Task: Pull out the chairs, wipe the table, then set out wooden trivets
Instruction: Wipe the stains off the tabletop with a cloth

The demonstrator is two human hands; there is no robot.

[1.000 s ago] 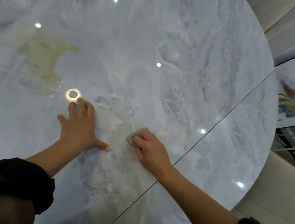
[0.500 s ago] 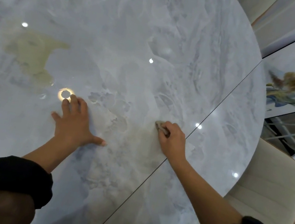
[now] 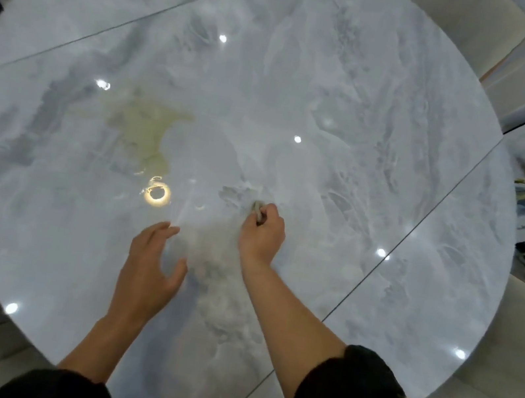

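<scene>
Gleaming with light glints, the round desk [image 3: 341, 90] of glossy grey-white marble bears a yellowish patch [image 3: 147, 134] at left. The left hand [image 3: 149, 266] lies over it near centre, fingers spread and relaxed. The right hand [image 3: 262, 233] pinches a small crumpled beige cloth [image 3: 257, 205] against the desk. A cream ribbed chair [image 3: 511, 362] stands at right.

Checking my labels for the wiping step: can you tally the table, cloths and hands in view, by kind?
Round grey marble table: 1
Small beige wiping cloth: 1
Bare hands: 2 (left hand, right hand gripping the cloth)
Total: 4
</scene>
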